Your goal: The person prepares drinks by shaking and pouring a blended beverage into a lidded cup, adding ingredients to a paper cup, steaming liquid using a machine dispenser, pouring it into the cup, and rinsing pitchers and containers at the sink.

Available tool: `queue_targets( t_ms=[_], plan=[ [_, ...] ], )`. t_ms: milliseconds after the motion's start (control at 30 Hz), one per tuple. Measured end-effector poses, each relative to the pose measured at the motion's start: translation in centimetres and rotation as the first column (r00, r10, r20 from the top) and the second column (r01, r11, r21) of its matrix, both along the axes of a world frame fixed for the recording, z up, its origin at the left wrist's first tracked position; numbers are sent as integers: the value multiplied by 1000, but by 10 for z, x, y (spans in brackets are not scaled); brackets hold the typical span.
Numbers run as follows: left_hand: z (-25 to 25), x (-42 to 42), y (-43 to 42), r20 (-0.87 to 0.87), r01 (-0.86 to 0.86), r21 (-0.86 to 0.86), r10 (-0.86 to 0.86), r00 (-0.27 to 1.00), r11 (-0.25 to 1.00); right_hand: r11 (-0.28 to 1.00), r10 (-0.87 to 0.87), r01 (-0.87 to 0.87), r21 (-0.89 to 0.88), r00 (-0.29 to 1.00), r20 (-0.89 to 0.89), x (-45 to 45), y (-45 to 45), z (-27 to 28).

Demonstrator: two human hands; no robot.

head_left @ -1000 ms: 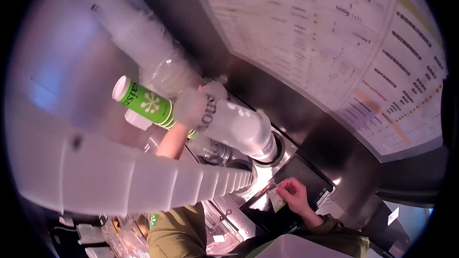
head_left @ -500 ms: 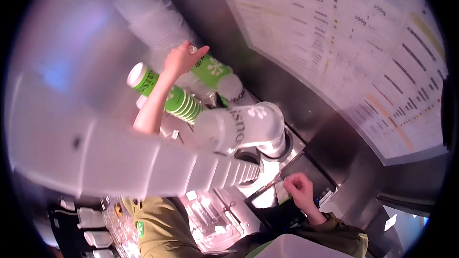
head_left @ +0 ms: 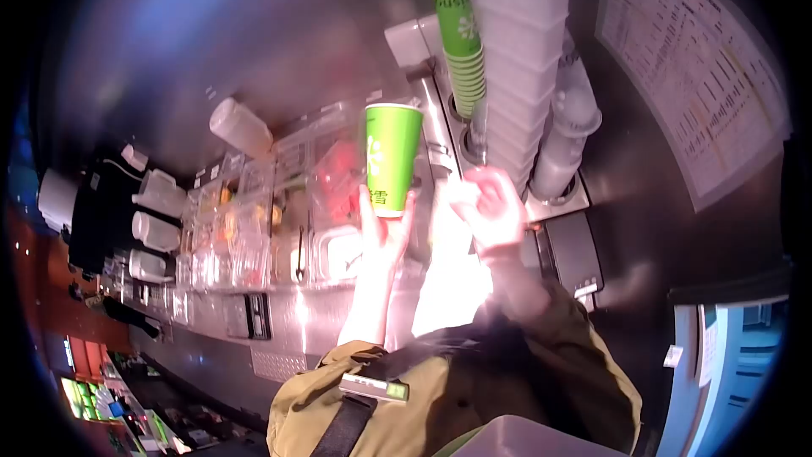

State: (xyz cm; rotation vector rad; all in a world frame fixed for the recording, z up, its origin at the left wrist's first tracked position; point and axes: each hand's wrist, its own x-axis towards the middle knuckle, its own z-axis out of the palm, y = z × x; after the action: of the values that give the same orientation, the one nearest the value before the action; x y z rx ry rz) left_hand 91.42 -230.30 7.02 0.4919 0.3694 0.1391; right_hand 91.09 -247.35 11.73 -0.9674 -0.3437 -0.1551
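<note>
A green paper cup with a white rim and a white flower-like mark stands upright in my left hand. The fingers wrap its lower part from below and behind. To the right of the cup is my right hand, its fingers curled together. Strong light washes it out, so whatever those fingers hold, if anything, cannot be made out. Behind my right hand rises a stack of green paper cups, with a tall stack of clear plastic cups beside it.
Clear containers of fruit line the counter at left. A translucent jug sits behind them. White dispensers stand further left. At right are a black device and a printed chart on the wall.
My left hand has come down from the cup stacks and now holds a green paper cup. My right hand has left the black device and moved near the cup. The view has swung left.
</note>
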Motion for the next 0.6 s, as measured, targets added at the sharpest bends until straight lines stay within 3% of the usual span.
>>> queue_targets(
  t_ms=[100,167,267,333,367,400,433,467,500,533,567,600],
  plan=[
    [19,-44,-20,-20,-31,0,31,999,1000,999,19,-19,-48,1000,2,8,42,9],
    [14,-67,-13,50,112,-3,-112,992,994,922,-128,139,-362,990,54,4,54,3],
    [1,-93,-2,402,397,-130,-318,858,908,766,-337,405,-498,914,226,-19,59,0],
    [8,-121,-4,117,498,232,-533,838,835,951,64,-94,-293,992,-110,-29,61,-16],
    [-9,-133,3,-5,323,417,-353,935,849,952,253,-287,-106,932,-258,-42,54,-32],
    [-6,-144,7,-8,328,629,-416,909,705,927,106,-151,-342,983,-148,-64,49,-44],
    [-11,-152,14,26,363,625,-483,875,692,826,-3,-3,-563,1000,-9,-82,48,-54],
    [-36,-162,21,-121,292,721,-301,946,628,823,-32,76,-562,996,88,-93,44,-66],
    [-43,-170,14,-121,273,751,-282,952,601,816,-33,136,-562,981,190,-107,36,-78],
    [-55,-184,27,-214,254,539,-161,963,803,711,-40,242,-661,951,306,-116,20,-99],
    [-55,-189,40,-147,113,398,-58,987,910,592,-15,354,-724,903,430,-119,5,-125],
    [-67,-200,62,-34,18,311,-8,999,950,693,-50,192,-695,974,219,-133,-19,-146]
  ],
)
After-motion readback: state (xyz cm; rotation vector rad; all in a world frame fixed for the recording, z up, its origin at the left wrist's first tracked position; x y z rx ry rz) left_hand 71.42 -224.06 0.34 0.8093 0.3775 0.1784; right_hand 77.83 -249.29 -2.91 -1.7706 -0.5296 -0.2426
